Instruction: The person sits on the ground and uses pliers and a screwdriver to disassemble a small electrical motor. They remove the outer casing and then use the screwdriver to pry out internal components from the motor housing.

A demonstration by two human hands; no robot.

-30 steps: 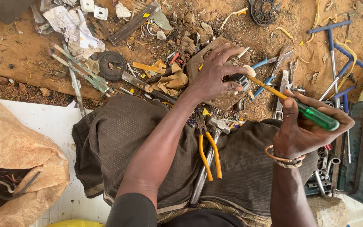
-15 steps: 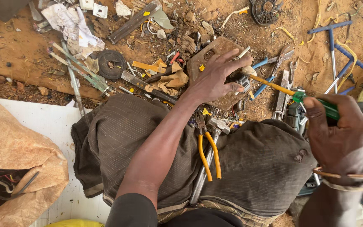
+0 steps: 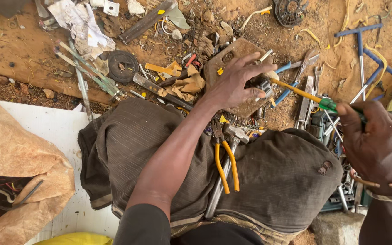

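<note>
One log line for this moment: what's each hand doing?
left hand: pinning small metal part on block | right hand: gripping screwdriver, tip at part | pliers: on lap

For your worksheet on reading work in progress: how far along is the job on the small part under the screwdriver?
Done: nothing shows as finished. In hand: the left hand steadies a small grey part on a brown block; the right hand drives a green-handled screwdriver into it. Left: the part looks whole; yellow-handled pliers lie unused on the lap.

Probably an open-air repair workshop — dirt ground [image 3: 259, 31] strewn with pliers [image 3: 225, 161], wrenches [image 3: 306, 97], scrap.
</note>
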